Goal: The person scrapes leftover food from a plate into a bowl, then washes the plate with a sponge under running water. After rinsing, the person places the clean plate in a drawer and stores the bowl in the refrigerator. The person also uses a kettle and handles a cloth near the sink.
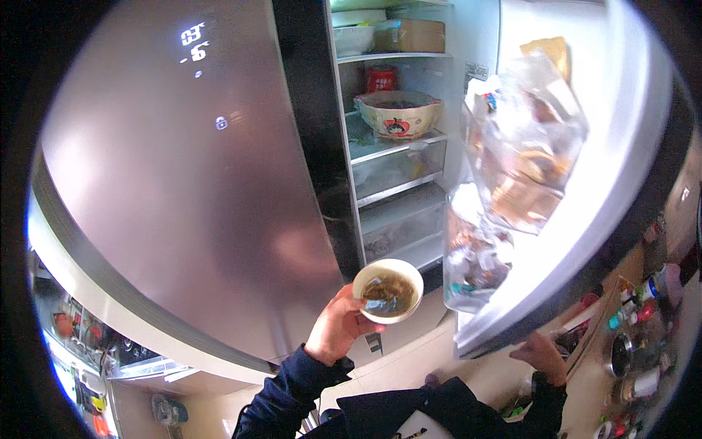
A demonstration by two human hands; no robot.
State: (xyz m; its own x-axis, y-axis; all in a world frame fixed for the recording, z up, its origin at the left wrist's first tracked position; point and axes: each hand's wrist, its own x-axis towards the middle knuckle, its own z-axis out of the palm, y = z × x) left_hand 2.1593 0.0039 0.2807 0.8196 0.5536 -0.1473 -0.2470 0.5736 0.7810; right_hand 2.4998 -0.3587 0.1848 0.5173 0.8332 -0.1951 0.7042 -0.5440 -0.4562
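My left hand (337, 324) grips a small white bowl (418, 291) by its left side, thumb near the rim. Dark brownish liquid (389, 293) with pieces in it fills much of the bowl. It is held in front of the open compartment of a refrigerator (359, 197), below the shelves. My right hand (543, 354) is at the lower edge of the open refrigerator door (614, 181). Its fingertips meet the door's dark outer side, partly hidden there, so whether they grip it is unclear.
On the shelves are a patterned bowl (397, 118), a red container (382, 78), a cardboard box (419, 36) and a white bowl (351, 41). Bagged food (526, 170) packs the door bins. The left door (181, 219) is closed. Bottles and pots (620, 351) stand at right.
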